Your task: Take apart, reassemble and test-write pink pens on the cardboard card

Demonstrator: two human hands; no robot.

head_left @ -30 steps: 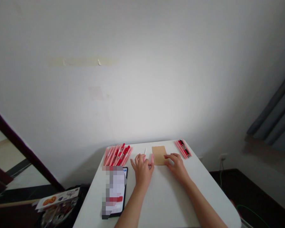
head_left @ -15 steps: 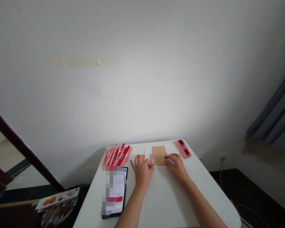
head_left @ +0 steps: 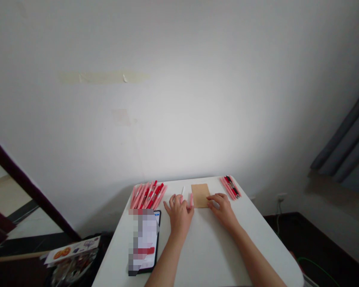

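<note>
My left hand [head_left: 179, 213] rests palm down on the table with bent fingers; its thumb and forefinger close at the lower end of a short pink pen cap [head_left: 191, 198]. A slim white pen [head_left: 183, 191] points away from beneath the other fingers, its lower part hidden by them. To the right lies a flat brown piece of paper [head_left: 200, 195]. At its lower right edge, the thumb and fingertips of my right hand [head_left: 222, 208] pinch the paper.
Pink and red pens [head_left: 148, 195] lie in a group at the back left of the white table [head_left: 206, 255]. A smaller row of pink, red and black pens [head_left: 230, 187] is at the back right. A phone [head_left: 146, 239] lies left of my left forearm. The wall [head_left: 197, 99] stands behind.
</note>
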